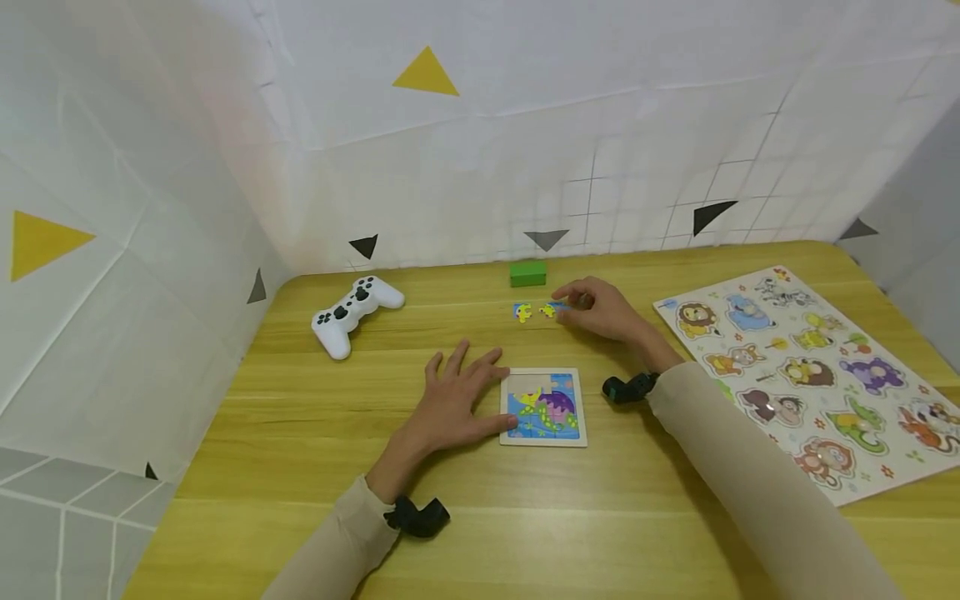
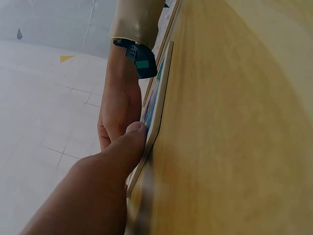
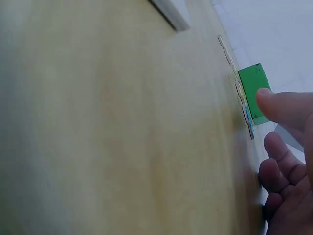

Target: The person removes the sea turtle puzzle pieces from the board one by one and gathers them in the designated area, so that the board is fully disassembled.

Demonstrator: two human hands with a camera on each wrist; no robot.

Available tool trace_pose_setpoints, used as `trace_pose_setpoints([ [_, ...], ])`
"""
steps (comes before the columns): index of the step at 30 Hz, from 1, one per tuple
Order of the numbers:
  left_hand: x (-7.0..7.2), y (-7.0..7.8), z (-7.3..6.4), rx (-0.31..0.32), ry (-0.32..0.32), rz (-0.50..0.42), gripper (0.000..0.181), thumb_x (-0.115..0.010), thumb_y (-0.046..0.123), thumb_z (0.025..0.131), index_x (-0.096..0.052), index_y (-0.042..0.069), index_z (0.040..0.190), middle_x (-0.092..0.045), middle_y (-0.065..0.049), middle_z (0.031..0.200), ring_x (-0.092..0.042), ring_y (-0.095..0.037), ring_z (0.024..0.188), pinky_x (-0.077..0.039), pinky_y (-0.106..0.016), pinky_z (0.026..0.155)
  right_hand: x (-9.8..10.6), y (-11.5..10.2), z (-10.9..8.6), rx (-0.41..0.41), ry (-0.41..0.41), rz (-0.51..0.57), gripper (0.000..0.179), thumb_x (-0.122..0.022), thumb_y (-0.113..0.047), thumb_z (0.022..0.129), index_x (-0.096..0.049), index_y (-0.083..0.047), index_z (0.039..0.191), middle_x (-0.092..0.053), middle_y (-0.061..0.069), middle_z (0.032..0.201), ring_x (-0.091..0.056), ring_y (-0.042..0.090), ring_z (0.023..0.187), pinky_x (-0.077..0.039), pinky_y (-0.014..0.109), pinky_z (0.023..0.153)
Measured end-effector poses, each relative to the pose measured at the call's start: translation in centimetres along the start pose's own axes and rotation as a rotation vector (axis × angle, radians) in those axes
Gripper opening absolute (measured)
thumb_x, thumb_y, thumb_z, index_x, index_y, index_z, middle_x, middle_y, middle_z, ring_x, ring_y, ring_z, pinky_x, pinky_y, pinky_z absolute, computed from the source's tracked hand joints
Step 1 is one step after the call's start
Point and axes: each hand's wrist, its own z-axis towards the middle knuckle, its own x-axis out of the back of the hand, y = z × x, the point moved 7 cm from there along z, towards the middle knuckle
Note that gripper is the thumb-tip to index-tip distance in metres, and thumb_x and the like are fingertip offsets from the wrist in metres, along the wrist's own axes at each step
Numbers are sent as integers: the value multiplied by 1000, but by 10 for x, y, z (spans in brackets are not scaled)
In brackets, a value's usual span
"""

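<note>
My left hand (image 1: 461,396) lies with fingers spread at the left side of a small framed jigsaw puzzle (image 1: 543,444). Its thumb rests over the puzzle's lower left, and a fingertip touches the upper left corner. The picture is a yellow-green animal with a purple shell on blue; bare backing shows at the top. Farther back, my right hand (image 1: 600,310) reaches beside two loose jigsaw pieces. Its thumb and forefinger are parted near the right-hand piece (image 1: 549,310); the other piece (image 1: 522,312) lies just to the left. In the right wrist view, the thumb (image 3: 281,108) overlaps a green block (image 3: 252,83).
The green block stands behind the loose pieces, near the white patterned backdrop (image 1: 465,183). A white game controller (image 1: 356,312) sits at the back left. On the right lies a large animal peg puzzle board (image 1: 765,350), close to my right forearm.
</note>
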Motion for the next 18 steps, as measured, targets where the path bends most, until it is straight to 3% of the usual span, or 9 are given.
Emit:
trace_pose_setpoints([
  [10, 0, -1, 0, 7, -3, -9, 75, -56, 77, 86, -49, 35, 147, -28, 11, 169, -7, -36, 160, -5, -69, 119, 0, -3, -18, 36, 19, 108, 30, -67, -22, 99, -70, -11, 127, -57, 17, 123, -47, 26, 97, -40, 39, 85],
  [18, 0, -1, 0, 9, -9, -14, 75, -57, 77, 86, -49, 35, 148, -27, 11, 169, -6, -37, 160, -4, -69, 120, -5, -11, -38, 93, -18, 88, 27, -69, -19, 98, -72, -12, 124, -63, 10, 118, -49, 23, 96, -43, 33, 84],
])
